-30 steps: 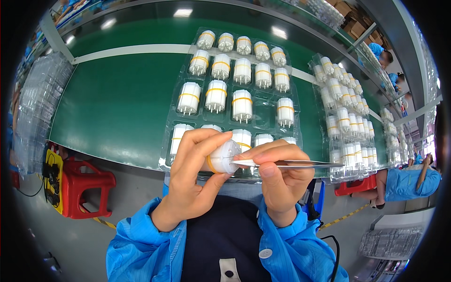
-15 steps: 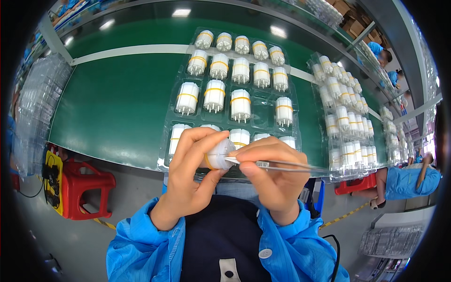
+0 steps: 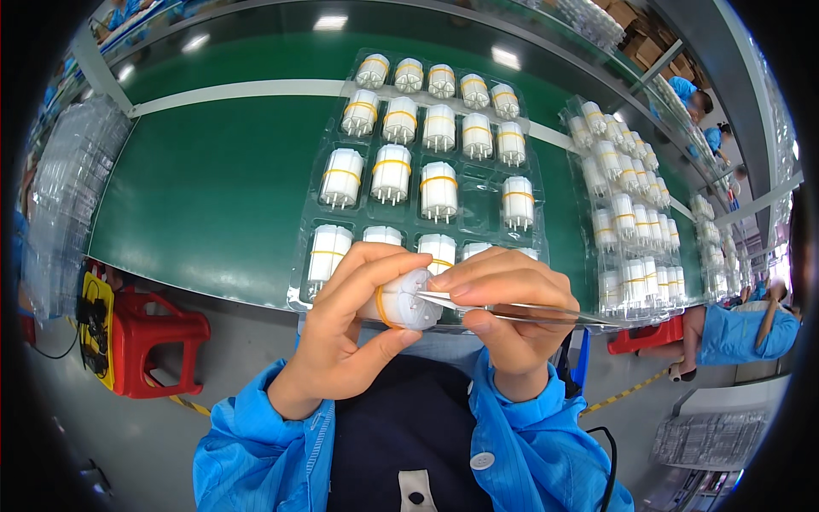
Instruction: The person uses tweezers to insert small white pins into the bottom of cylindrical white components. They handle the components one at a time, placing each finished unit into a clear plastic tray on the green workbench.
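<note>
My left hand (image 3: 341, 328) grips a small white cylindrical part with a yellow band (image 3: 403, 300), held close over my lap. My right hand (image 3: 503, 311) pinches metal tweezers (image 3: 529, 311), whose tips touch the end of that part. Just beyond my hands lies a clear plastic tray (image 3: 303, 294) on the green belt, its pockets filled with several matching white parts with yellow bands (image 3: 438, 189). One pocket in the tray's middle right is bare.
More clear trays of white parts (image 3: 627, 213) are stacked to the right on the green conveyor (image 3: 213, 188). Empty clear trays (image 3: 68, 188) pile up at left. A red stool (image 3: 149, 341) stands below left. Another person in blue (image 3: 742, 328) sits at right.
My hands with the part and tweezers have shifted slightly; the tweezers' tips stay at the part's end. Nothing else has moved.
</note>
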Tool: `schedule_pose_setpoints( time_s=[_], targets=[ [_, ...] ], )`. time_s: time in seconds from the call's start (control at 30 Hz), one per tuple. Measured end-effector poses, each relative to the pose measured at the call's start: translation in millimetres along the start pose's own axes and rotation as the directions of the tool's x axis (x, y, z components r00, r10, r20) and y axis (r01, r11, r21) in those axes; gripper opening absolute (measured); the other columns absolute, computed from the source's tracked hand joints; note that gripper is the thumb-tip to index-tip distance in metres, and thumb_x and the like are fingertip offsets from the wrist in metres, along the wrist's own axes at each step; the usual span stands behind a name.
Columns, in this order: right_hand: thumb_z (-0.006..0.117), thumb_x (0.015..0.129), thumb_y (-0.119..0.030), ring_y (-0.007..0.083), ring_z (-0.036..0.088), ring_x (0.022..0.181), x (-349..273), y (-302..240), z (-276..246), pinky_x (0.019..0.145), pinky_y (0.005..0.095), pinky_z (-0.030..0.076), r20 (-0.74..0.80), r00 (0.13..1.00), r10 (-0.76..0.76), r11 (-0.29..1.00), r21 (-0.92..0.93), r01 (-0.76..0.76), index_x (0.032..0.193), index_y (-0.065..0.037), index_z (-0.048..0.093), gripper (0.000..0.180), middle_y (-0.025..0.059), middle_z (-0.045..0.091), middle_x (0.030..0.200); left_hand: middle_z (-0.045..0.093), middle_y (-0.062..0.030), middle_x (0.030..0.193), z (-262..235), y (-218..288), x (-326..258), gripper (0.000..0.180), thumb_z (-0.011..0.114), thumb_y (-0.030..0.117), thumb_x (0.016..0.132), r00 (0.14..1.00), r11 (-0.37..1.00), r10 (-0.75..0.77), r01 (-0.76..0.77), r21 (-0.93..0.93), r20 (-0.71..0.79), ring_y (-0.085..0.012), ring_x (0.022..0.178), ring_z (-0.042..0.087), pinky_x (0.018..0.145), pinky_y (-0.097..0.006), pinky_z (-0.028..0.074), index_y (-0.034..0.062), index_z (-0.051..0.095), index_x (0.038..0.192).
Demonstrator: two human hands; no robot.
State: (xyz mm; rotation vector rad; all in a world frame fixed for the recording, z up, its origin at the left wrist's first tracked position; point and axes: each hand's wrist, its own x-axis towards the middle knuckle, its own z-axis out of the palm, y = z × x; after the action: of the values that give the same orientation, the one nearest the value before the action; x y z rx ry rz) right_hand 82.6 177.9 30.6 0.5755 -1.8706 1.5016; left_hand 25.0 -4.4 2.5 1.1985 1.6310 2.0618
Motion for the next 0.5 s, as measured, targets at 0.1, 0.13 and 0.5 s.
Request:
schedule_pose_setpoints(
  time_s=[0.1,0.13,0.5],
  targets=[
    [0.075,0.075,0.000,0.0279,0.072,0.080,-0.9,2.9,-1.3,0.070,0.0341,0.057,0.016,1.000,-0.021,1.000,-0.010,0.021,0.090,0.002,0.072,0.015,0.0166,0.073,0.087,0.047,-0.0146,0.124,1.4,0.8,-0.1,0.052,0.067,-0.001,0.084,1.000,1.000,-0.014,0.014,-0.012,-0.006,-0.0228,0.115,0.053,0.093,-0.031,0.051,-0.0049,0.051,0.133],
    [0.075,0.076,0.001,0.0275,0.072,0.080,-1.3,3.3,-1.6,0.070,0.0339,0.057,0.019,1.000,-0.023,1.000,-0.010,0.023,0.090,0.002,0.072,0.015,0.0167,0.073,0.087,0.047,-0.0145,0.124,1.7,1.1,-0.2,0.052,0.067,0.000,0.084,1.000,1.000,-0.021,0.020,-0.020,-0.008,-0.0228,0.115,0.053,0.093,-0.030,0.051,-0.0049,0.051,0.133],
    [0.071,0.081,0.001,0.0214,0.069,0.074,-5.3,-1.6,6.9,0.063,0.0292,0.052,-0.125,0.968,0.216,0.976,0.055,-0.210,0.090,0.003,0.071,0.010,0.0148,0.071,0.082,0.053,-0.0186,0.118,2.1,-2.2,-0.1,0.054,0.067,-0.006,0.077,0.995,0.964,0.081,-0.064,0.257,-0.057,-0.0295,0.106,0.056,0.089,-0.035,0.049,-0.0053,0.055,0.129]
  ],
)
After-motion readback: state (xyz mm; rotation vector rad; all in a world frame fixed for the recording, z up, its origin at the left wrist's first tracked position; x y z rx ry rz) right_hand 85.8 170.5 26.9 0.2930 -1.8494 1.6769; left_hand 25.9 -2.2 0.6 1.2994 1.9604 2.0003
